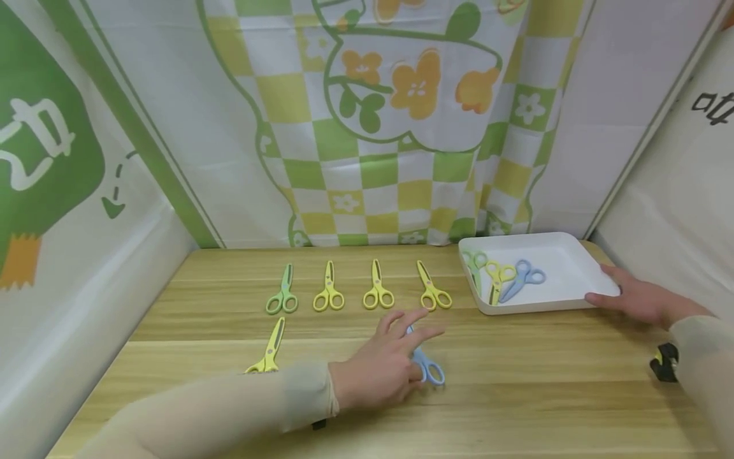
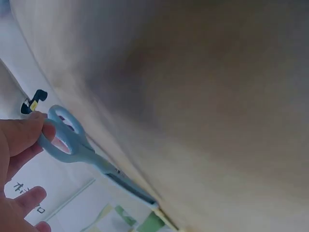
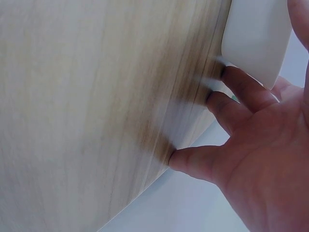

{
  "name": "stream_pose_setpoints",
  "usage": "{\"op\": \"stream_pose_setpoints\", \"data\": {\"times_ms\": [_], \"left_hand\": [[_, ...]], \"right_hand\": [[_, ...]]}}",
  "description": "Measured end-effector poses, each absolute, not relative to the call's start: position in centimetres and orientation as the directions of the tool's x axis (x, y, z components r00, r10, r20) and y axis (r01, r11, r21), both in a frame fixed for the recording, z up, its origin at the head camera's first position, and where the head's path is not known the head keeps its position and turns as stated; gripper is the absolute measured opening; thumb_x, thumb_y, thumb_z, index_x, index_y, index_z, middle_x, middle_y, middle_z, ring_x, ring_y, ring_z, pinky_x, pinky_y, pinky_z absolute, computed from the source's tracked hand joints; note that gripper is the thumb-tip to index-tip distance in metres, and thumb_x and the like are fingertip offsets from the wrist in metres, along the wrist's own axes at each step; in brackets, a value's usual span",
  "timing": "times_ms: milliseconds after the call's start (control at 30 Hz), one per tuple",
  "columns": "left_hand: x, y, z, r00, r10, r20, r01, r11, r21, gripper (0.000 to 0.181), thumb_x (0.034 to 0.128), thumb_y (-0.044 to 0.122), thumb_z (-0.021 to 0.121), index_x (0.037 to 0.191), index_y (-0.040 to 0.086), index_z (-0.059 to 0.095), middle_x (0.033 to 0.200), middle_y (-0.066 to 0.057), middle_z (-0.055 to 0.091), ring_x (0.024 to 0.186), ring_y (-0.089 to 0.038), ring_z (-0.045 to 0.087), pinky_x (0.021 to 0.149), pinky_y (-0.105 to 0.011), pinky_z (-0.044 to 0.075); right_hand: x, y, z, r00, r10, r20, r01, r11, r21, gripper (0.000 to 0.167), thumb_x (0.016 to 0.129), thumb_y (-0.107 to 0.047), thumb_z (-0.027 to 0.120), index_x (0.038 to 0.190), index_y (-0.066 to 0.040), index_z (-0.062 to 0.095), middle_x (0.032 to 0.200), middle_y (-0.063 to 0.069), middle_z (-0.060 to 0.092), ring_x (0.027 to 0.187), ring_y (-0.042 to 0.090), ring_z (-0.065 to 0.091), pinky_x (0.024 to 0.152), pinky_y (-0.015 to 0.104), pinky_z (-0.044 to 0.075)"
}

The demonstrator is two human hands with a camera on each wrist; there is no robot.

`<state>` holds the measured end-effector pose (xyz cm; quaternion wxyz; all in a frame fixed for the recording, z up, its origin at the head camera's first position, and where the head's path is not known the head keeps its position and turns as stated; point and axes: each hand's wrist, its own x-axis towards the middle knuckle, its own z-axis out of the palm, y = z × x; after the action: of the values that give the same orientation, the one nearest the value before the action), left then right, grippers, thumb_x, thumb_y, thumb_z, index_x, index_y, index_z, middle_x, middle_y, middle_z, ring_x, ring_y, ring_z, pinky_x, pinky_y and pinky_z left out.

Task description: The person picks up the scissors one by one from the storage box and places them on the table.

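Note:
My left hand (image 1: 385, 362) pinches a pair of light blue scissors (image 1: 427, 367) by a handle loop, over the middle of the table. In the left wrist view, the thumb and a finger hold the loop of these scissors (image 2: 88, 153), and the other fingers stick out. My right hand (image 1: 641, 298) holds the near right corner of a shallow white tray (image 1: 541, 306), thumb at the front, fingers along the right side. The right wrist view has several fingertips touching the tabletop beside the tray (image 3: 256, 41). Inside the tray's left part lie green scissors (image 1: 475, 268), yellow scissors (image 1: 497, 280) and blue scissors (image 1: 520, 282).
Along the back of the wooden table (image 1: 516, 395) stand green scissors (image 1: 282, 296) and three yellow pairs (image 1: 329, 294) in a row, blades pointing away. Another yellow pair (image 1: 272, 350) lies nearer, partly behind the left sleeve. A patterned curtain (image 1: 395, 166) hangs behind the table.

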<state>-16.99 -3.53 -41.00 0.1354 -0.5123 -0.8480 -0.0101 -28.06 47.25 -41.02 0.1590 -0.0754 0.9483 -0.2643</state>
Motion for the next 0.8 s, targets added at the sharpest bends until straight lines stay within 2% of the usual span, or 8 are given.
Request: {"op": "stream_pose_setpoints", "data": {"times_ms": [200,367,600,800], "left_hand": [[-15.0,-7.0,-41.7,-0.473,0.853,0.219,0.859,0.502,-0.098,0.012,0.0829,0.036,0.079,0.072,0.033,0.078,0.154,-0.009,0.037,0.146,-0.038,0.016,0.105,-0.062,0.025],[-13.8,-9.7,-41.8,-0.536,0.819,0.204,0.830,0.555,-0.049,0.012,0.0795,0.035,0.082,0.069,0.031,0.077,0.150,-0.012,0.042,0.141,-0.042,0.023,0.102,-0.062,0.027],[-12.8,-12.6,-41.8,-0.637,0.748,0.188,0.765,0.643,0.036,0.013,0.0766,0.032,0.085,0.068,0.028,0.077,0.145,-0.014,0.048,0.139,-0.045,0.025,0.098,-0.063,0.029],[-12.5,-14.4,-41.5,-0.710,0.680,0.185,0.699,0.711,0.069,0.021,0.0733,0.025,0.085,0.060,0.026,0.070,0.143,-0.018,0.049,0.138,-0.047,0.029,0.098,-0.064,0.030]], "right_hand": [[-28.0,47.3,-41.0,-0.940,-0.229,-0.253,-0.066,0.849,-0.525,0.102,0.099,-0.047,0.059,0.152,0.009,-0.008,0.146,0.049,0.006,0.129,0.069,0.013,0.095,0.077,0.020],[-27.9,47.5,-41.0,-0.940,-0.220,-0.261,-0.056,0.854,-0.518,0.102,0.099,-0.047,0.058,0.152,0.009,-0.009,0.146,0.050,0.005,0.128,0.070,0.013,0.095,0.077,0.021],[-27.9,47.5,-41.1,-0.939,-0.225,-0.260,-0.056,0.846,-0.530,0.102,0.099,-0.046,0.059,0.153,0.008,-0.009,0.146,0.049,0.003,0.129,0.070,0.011,0.095,0.078,0.019],[-28.0,47.3,-41.0,-0.938,-0.224,-0.263,-0.053,0.846,-0.530,0.102,0.099,-0.047,0.058,0.153,0.007,-0.010,0.146,0.050,0.004,0.128,0.070,0.013,0.094,0.078,0.021]]}}
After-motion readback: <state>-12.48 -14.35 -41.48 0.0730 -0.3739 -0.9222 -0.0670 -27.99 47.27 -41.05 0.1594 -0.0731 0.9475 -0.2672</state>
